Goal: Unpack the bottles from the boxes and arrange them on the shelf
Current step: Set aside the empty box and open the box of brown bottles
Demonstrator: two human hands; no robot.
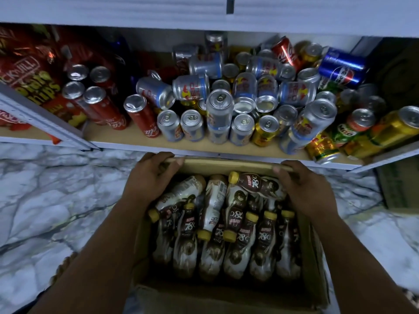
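Marble-pattern floor (56,200), dim light. Low shelf (127,138) straight ahead, wooden board with a white metal edge, another white shelf level (158,17) close above it. Board is packed with cans (226,98): red ones upright at left, silver-blue ones heaped in the middle, some lying on their sides, yellow and green ones at right reaching the front edge. Chip bags (29,71) at far left. Only bare board is a strip along the front, left to centre. Box (226,165) sits open on the floor, its far wall just below the shelf lip. My left hand (150,177) and right hand (301,186) are apart, each curled over that far rim at a corner. Bottles (238,245), brown with yellow caps, are all in the box, a few lying across the top. Floor shows either side; a second carton (396,184) sits at right.
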